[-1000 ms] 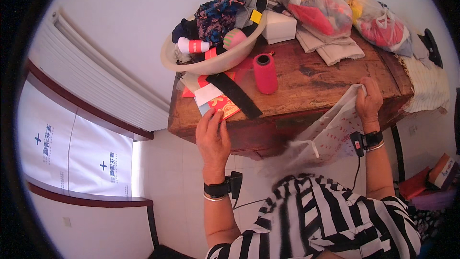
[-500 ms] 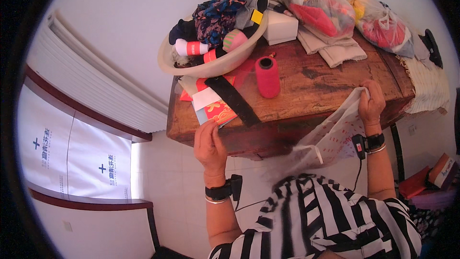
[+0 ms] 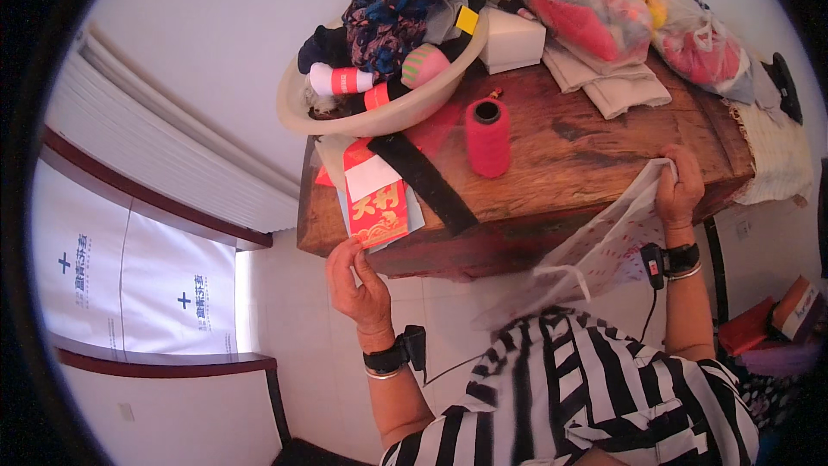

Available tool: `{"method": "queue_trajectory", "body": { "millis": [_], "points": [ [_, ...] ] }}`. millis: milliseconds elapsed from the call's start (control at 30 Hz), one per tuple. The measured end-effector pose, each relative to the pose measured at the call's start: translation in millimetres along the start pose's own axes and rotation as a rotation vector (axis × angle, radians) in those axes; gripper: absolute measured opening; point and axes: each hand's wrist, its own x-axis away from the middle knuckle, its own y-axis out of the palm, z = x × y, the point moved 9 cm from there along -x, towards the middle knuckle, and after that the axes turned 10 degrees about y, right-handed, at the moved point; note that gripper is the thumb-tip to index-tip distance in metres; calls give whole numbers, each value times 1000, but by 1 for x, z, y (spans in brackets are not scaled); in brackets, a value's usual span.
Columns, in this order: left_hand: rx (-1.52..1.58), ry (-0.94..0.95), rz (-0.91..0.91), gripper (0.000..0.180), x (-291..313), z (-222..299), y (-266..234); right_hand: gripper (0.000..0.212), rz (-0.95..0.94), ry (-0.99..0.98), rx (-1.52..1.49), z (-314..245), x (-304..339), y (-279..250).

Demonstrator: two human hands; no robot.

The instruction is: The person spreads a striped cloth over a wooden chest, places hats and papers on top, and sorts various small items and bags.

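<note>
Red envelope point(image 3: 378, 216) with gold print lies at the left front of our wooden tabletop point(image 3: 569, 168), its near end reaching the edge and its long axis running away from us, leaning slightly left. It sits just beyond our left hand point(image 3: 358, 285), the nearer of our 2 hands, whose thumb and fingertips pinch its near left corner. Our right hand point(image 3: 679, 190), well apart, grips the rim of a translucent plastic bag point(image 3: 604, 242) hanging before the tabletop. Beside it, 1 black strip point(image 3: 423, 183) slants to the envelope's right.
</note>
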Motion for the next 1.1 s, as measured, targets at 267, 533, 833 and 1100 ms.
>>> {"method": "queue_trajectory", "body": {
  "millis": [267, 533, 833, 1100],
  "points": [
    [-100, 48, -41, 9, 9, 16, -6, 21, -18, -3, 8, 6, 0, 4],
    [-133, -18, 0, 12, 18, 25, -21, 19, -14, -1, -39, 5, 0, 4],
    [-11, -91, 7, 14, 16, 39, -20, 16, -15, -20, -10, -1, 0, 3],
    [609, -764, 285, 19, 55, -5, -13, 17, -34, 10, 8, 7, 1, 4]
  ]
}}
